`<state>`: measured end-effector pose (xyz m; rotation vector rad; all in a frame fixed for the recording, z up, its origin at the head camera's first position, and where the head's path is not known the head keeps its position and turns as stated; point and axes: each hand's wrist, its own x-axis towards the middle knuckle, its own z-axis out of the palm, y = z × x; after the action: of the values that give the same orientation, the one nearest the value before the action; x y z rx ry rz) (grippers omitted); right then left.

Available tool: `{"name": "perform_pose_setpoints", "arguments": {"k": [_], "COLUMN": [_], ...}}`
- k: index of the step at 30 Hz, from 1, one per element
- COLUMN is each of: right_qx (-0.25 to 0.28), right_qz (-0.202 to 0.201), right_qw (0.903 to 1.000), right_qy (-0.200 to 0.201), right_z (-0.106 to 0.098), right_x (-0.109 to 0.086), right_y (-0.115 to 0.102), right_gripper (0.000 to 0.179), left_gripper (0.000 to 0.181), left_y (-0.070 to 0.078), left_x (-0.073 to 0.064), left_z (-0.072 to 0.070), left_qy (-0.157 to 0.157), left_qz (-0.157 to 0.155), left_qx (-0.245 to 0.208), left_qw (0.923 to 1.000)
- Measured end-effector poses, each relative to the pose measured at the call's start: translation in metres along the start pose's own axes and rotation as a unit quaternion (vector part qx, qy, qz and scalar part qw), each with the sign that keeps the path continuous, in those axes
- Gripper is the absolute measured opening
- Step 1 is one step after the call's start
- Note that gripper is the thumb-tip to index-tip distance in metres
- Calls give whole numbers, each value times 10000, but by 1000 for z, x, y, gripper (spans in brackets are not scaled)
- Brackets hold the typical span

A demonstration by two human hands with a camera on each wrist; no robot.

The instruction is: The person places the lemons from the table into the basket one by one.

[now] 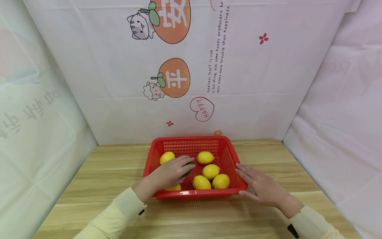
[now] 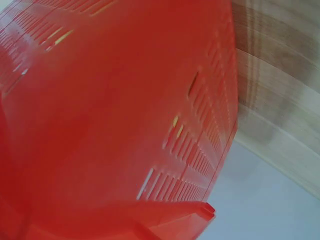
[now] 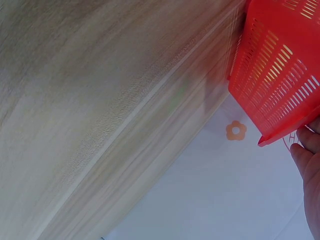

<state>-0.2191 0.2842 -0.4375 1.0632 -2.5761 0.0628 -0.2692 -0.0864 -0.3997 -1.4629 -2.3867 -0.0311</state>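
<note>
A red plastic basket [image 1: 226, 192] with slotted sides stands on the table and holds several yellow lemons [image 1: 211, 172]. My left hand [image 1: 170, 171] reaches over its near left side and grips a dark green, rounded thing [image 1: 189, 168] inside. The fingers hide most of that thing, so its kind is unclear. One lemon [image 1: 173, 188] lies partly behind the left wrist. My right hand [image 1: 262, 186] rests against the basket's right rim with its fingers extended. In the left wrist view the basket wall [image 2: 110, 100] hides the left hand. The right wrist view shows the right fingers [image 3: 302, 157] at the rim.
The wood-grain table [image 1: 113, 172] extends around the basket. A white printed cloth [image 1: 244, 99] hangs right behind it, and cloth walls stand on the left and right.
</note>
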Motion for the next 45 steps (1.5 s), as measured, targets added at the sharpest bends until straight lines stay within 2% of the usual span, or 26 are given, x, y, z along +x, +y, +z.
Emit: {"name": "perform_pose_setpoints", "arguments": {"k": [17,27,34,45], "right_qx": [32,85,50,52], "right_qz": [12,100,53,39], "right_qw": [10000,9999,10000,10000], "right_qy": [47,-73,17,-63], "right_z": [2,2,2,0], "right_x": [0,1,0,1], "right_y": [0,0,1,2], "right_gripper": [72,74,73,73], "left_gripper": [49,47,44,43], "left_y": [5,4,2,-2], "left_x": [2,1,-2,-6], "left_z": [5,2,3,-4], "left_qy": [-250,-396,-286,-55], "left_qz": [-39,-208,-131,-45], "left_qx": [-222,-387,-418,-347], "left_qw": [9994,9983,9986,9994]}}
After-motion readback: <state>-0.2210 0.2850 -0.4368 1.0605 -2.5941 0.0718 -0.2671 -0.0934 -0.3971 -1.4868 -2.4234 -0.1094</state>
